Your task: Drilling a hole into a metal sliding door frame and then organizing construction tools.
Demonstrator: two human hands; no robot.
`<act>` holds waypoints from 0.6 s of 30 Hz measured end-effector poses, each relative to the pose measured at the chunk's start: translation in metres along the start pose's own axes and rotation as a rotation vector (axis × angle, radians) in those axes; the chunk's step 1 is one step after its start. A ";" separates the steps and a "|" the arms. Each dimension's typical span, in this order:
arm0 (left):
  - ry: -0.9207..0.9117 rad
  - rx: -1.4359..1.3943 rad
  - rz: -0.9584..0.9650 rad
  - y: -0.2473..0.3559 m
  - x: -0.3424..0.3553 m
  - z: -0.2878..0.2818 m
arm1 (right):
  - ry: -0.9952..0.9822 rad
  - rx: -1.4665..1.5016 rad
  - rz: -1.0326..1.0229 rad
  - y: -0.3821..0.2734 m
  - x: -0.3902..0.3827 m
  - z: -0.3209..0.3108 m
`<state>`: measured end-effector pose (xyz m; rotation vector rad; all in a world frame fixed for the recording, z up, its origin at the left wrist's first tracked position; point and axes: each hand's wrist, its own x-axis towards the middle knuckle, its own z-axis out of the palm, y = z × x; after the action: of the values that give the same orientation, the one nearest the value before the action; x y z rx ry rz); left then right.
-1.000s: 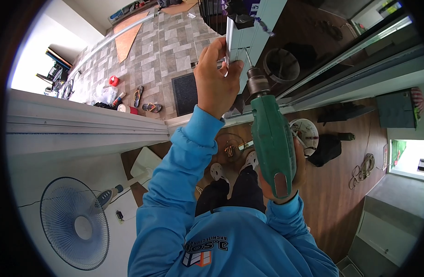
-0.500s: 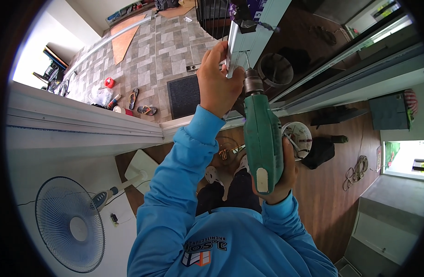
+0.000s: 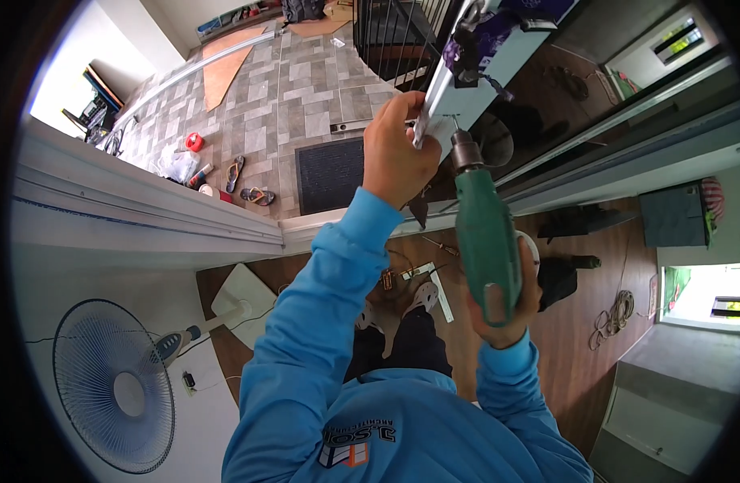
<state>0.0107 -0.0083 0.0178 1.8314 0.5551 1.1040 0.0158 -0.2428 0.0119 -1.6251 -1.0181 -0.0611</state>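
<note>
A green power drill (image 3: 487, 229) with a metal chuck is in my right hand (image 3: 525, 302), whose fingers wrap its handle below the body. Its thin bit points at the white face of a sliding door's edge (image 3: 446, 105), close to a short dark mark. Whether the tip touches the surface, I cannot tell. My left hand (image 3: 398, 153) grips the edge of that white door just left of the chuck, thumb on the near side. Torn purple wrapping (image 3: 467, 52) clings to the door above both hands.
A standing fan (image 3: 120, 386) is at the lower left. Beyond the threshold lie a dark doormat (image 3: 330, 177), a spirit level (image 3: 350, 126) and sandals (image 3: 257, 196). A white strip (image 3: 441, 294) lies near my feet; a coiled rope (image 3: 611, 318) is on the wooden floor at right.
Both hands, the drill and the door edge appear farther right in the view. The drill's body has tilted, and a gap now shows between my left hand and the chuck.
</note>
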 end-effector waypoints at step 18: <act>-0.087 -0.052 -0.105 0.000 -0.010 -0.004 | -0.342 0.766 0.573 0.091 0.067 -0.103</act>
<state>0.0025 -0.0135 0.0145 1.7756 0.5602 0.9561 0.1628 -0.2852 0.0125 -1.1594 -0.6542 0.9107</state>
